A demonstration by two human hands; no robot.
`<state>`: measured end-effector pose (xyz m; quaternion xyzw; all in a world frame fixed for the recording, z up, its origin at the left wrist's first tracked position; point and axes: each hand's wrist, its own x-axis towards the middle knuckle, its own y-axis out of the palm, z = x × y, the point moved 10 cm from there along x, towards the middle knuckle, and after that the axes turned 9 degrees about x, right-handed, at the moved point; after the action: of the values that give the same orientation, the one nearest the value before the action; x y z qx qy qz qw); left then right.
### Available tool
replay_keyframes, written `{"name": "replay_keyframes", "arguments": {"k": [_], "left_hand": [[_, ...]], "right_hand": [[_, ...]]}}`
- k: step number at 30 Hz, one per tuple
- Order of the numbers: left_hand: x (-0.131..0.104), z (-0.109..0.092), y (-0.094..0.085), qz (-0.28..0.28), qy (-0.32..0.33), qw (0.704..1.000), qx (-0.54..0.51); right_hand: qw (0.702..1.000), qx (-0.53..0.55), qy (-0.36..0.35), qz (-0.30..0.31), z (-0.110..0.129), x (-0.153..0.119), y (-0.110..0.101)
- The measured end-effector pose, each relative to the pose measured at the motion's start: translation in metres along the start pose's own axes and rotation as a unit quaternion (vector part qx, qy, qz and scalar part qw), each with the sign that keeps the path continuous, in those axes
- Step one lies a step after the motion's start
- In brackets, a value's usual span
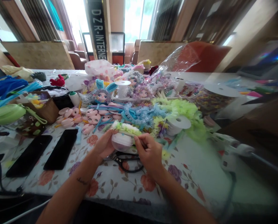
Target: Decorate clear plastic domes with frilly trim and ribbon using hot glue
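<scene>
My left hand [106, 143] is closed around the left side of a white rounded piece [122, 141] with a ribbed band and a smooth, shiny lower part. Pale green and white ruffled trim [127, 128] runs along its upper edge. My right hand [150, 152] pinches the right end of the trim between thumb and fingers; something thin and dark shows at these fingers, too small to name. Black-handled scissors [129, 170] lie on the cloth just below both hands. Behind the piece are blue ruffled trim [143, 115], lime green tulle [185, 113] and a white spool [178, 122].
Several doll face pieces [93, 119] lie left of centre. Two black phones [61, 149] rest on the floral tablecloth [76, 183]. Finished doll heads [103, 95] and another spool [122, 90] stand farther back. A green-lidded jar [8, 113] is at left, a glue gun [234, 147] at right.
</scene>
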<state>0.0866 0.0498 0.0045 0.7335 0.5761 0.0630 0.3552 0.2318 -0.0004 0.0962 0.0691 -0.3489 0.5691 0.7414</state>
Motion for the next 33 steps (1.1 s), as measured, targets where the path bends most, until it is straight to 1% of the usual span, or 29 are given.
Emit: {"name": "replay_keyframes", "arguments": {"k": [3, 5, 9, 16, 20, 23, 30, 33], "left_hand": [[0.001, 0.005, -0.002, 0.000, -0.010, 1.000, -0.013], [0.002, 0.007, -0.002, 0.005, -0.014, 1.000, -0.020], [0.003, 0.008, -0.003, 0.006, -0.014, 1.000, -0.026], [0.001, 0.001, -0.003, 0.002, -0.006, 0.999, -0.041], [-0.001, -0.002, 0.004, 0.038, -0.006, 0.997, -0.060], [-0.003, -0.003, 0.008, 0.069, -0.003, 0.996, -0.064], [-0.002, 0.000, 0.007, 0.086, -0.001, 0.995, -0.058], [-0.002, -0.001, 0.007, 0.100, 0.002, 0.994, -0.055]], "right_hand": [[1.000, -0.013, -0.009, 0.002, 0.001, -0.001, 0.003], [1.000, -0.009, 0.007, 0.009, -0.002, -0.001, 0.006], [0.995, 0.051, 0.082, 0.025, -0.015, 0.001, 0.010], [0.967, 0.169, 0.185, 0.036, -0.033, 0.002, 0.012], [0.946, 0.222, 0.232, 0.037, -0.041, 0.001, 0.014], [0.935, 0.245, 0.252, 0.042, -0.044, 0.001, 0.016], [0.914, 0.288, 0.283, 0.040, -0.053, -0.003, 0.024], [0.892, 0.325, 0.312, 0.046, -0.061, -0.007, 0.033]]}}
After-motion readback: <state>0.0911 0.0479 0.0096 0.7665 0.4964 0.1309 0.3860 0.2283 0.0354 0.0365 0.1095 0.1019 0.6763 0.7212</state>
